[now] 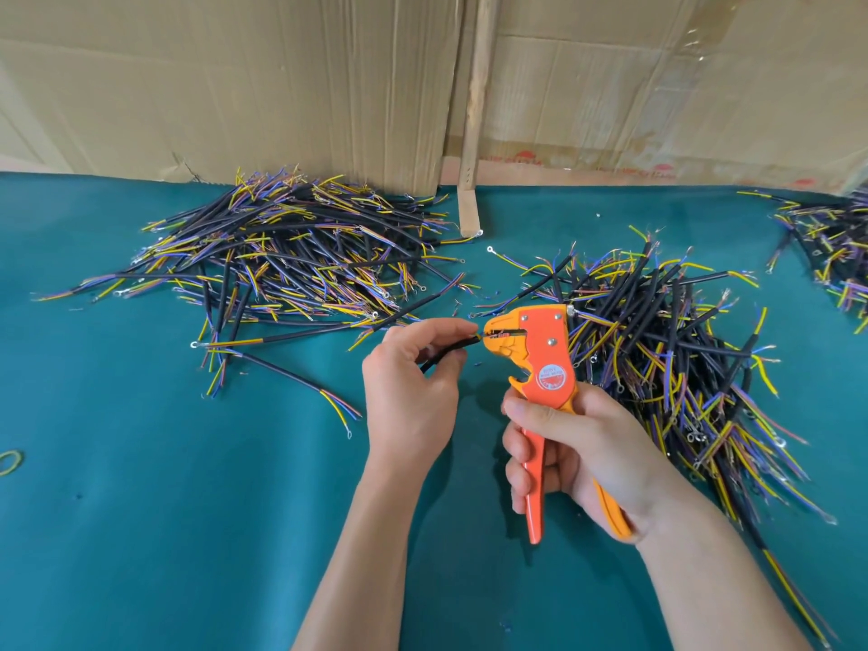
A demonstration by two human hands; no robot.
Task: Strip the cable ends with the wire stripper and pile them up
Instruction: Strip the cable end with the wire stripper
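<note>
My left hand (413,368) pinches the black cable (446,352), its long axis running straight rightward into the mouth of the wire stripper (530,350); my right hand (568,453) grips the stripper's handles, just right of the cable end

Cable piles (291,256) flanking open cloth (164,533)

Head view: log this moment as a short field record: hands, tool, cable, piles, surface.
left hand: pinches a black cable, feeding its end into the stripper head
right hand: grips the handles of the orange wire stripper
left pile: cables, beyond the left hand
right pile: cables, beside the stripper
far-right pile: partly cut off by the frame
surface: teal mat
backdrop: cardboard
</note>
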